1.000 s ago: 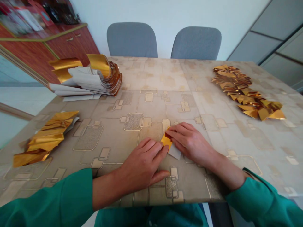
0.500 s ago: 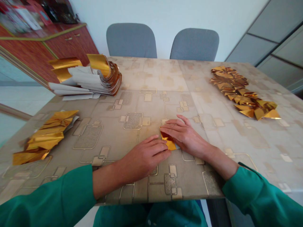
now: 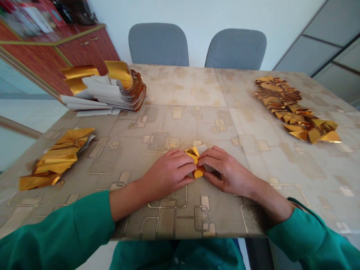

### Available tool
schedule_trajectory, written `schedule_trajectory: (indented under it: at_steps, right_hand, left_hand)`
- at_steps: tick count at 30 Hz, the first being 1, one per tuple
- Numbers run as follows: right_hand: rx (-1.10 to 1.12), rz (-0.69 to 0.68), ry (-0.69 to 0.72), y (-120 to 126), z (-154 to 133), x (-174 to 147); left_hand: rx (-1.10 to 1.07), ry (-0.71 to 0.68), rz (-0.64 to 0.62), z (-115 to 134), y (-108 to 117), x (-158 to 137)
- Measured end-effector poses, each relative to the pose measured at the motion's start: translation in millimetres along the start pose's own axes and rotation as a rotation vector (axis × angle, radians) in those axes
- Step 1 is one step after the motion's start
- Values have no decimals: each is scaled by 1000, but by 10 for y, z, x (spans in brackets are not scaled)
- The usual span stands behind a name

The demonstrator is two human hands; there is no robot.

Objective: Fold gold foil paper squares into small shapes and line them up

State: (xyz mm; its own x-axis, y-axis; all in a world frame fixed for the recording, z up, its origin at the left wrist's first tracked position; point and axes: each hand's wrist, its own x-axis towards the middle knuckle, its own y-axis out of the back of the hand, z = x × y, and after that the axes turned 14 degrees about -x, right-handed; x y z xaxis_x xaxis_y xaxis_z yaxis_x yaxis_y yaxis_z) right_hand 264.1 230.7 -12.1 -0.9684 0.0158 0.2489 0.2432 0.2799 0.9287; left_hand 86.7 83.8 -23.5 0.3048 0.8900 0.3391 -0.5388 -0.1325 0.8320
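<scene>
Between my two hands, near the front of the table, is a small folded piece of gold foil paper (image 3: 199, 172) with a whitish back. My left hand (image 3: 171, 169) grips its left side, fingers bent together over the edge. From the right, my right hand (image 3: 225, 168) pinches the paper with thumb and fingertips, the fingers curled. Parts of the paper are hidden under the fingers of both hands.
A patterned cloth covers the table (image 3: 180, 123). Stacked gold-and-white paper sheets (image 3: 107, 92) stand at the back left, with crumpled gold sheets (image 3: 60, 157) nearer me. Folded gold pieces (image 3: 298, 108) lie in a row at right. Two grey chairs (image 3: 159, 44) stand behind.
My right hand has gone from lying flat over the paper to pinching its right side. My left fingers have moved up slightly onto its left side. The paper's upper part now shows.
</scene>
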Motion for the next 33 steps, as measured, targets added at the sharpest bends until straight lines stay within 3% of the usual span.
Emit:
schedule_trajectory:
  at_steps: [4,8,13,28,33]
  right_hand:
    - [-16,-17,-7,-9,8,-18]
    - [-44,-13,-6,-22,7,-17]
    - [-52,11,-20,-20,-17,-12]
    - [-77,-14,-13,6,-53,-37]
    - [-39,19,-55,-11,-66,-40]
  left_hand:
    - [78,-60,-59,-65,-1,32]
    - [133,-88,-40,-51,-44,30]
    - [117,-17,40,7,-43,15]
    - [112,1,22,-6,-91,37]
    - [-35,120,76,21,-64,86]
